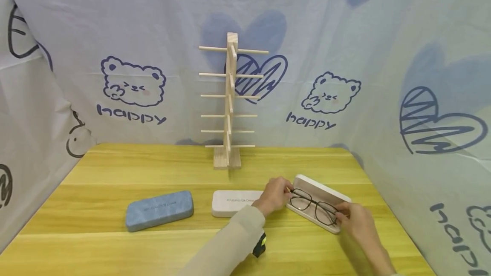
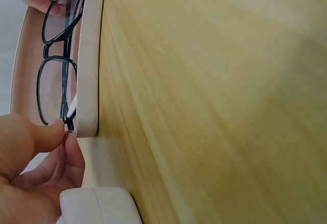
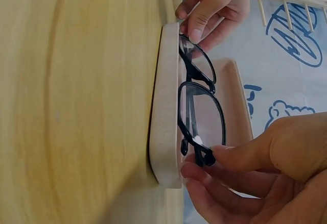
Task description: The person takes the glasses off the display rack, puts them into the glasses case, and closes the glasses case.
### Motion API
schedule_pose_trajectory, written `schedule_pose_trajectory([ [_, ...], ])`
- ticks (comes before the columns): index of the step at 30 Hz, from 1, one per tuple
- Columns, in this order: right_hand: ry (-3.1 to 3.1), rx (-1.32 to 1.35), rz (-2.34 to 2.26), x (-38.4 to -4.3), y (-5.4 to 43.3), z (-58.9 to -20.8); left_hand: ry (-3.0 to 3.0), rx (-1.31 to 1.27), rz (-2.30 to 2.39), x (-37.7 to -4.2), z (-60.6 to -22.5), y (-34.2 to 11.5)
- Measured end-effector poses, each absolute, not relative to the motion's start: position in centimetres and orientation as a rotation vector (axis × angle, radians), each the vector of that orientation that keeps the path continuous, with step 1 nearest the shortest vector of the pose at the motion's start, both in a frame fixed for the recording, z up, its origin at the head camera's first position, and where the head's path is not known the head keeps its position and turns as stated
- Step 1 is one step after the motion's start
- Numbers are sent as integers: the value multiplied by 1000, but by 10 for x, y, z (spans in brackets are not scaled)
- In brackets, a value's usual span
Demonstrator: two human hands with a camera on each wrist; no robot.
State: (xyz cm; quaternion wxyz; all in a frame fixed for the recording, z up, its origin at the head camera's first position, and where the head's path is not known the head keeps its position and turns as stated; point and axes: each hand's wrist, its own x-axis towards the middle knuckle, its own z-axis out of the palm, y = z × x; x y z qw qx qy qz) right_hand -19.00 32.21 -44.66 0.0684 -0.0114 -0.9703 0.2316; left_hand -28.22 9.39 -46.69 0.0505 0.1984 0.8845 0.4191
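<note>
Black-framed glasses [image 1: 308, 202], their temples folded, are held between both hands at an open glasses case [image 1: 322, 188] with a pinkish inside. The left hand [image 1: 274, 195] pinches one end of the frame between thumb and fingers. At the opposite end, the right hand [image 1: 358, 222] pinches the hinge corner, thumb on the front. In the right wrist view the glasses [image 3: 202, 114] stand partly within the case's lower half [image 3: 166, 106]; whether they touch its bottom is hidden. The raised lid [image 2: 25, 60] stands behind them in the left wrist view.
A closed white case [image 1: 230, 203] lies left of the open one, partly behind the left forearm. Farther left lies a closed blue case [image 1: 159, 211]. A wooden rack [image 1: 231, 97] with several pegs stands at the table's back, before a printed curtain [image 1: 184, 20].
</note>
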Motion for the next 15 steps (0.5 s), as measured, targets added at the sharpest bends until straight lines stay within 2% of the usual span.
schedule_pose_trajectory([
  [9, -2910, -83, 701, -191, 325, -450, 2765, 586, 1185, -278, -464, 96],
  [15, -2943, -104, 702, -189, 334, -432, 2831, 521, 1149, -282, -454, 92],
])
